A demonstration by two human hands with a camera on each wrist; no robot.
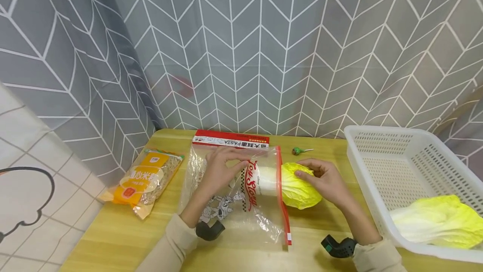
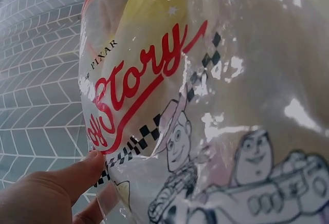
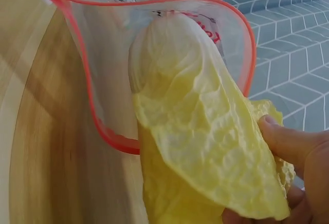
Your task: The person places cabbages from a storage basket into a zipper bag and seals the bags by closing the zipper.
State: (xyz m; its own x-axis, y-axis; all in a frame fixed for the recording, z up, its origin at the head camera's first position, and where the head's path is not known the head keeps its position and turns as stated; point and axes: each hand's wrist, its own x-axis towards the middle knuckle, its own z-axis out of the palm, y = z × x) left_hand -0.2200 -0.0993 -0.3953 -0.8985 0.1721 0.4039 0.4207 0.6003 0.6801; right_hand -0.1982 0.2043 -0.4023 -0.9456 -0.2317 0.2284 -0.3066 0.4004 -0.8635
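Observation:
A clear zip bag (image 1: 260, 226) with red "Toy Story" print lies across the middle, its red-edged mouth facing right. My left hand (image 1: 222, 170) pinches the far side of the bag near the printing; in the left wrist view its thumb (image 2: 85, 170) presses on the plastic by the red letters. My right hand (image 1: 327, 180) grips the yellow leafy end of a napa cabbage (image 1: 302, 192). The cabbage's white end is inside the bag, past the red rim (image 3: 90, 90), and the leafy part sticks out. In the right wrist view the bag's mouth gapes wide around it.
A white plastic basket (image 1: 371, 196) stands at the right with another napa cabbage (image 1: 441, 221) in it. A lollipop (image 1: 298, 151) lies behind my right hand. A red-topped pasta packet (image 1: 230, 138) shows behind the bag; an orange grain packet (image 1: 147, 177) lies left. A grey curtain (image 1: 264, 54) hangs behind.

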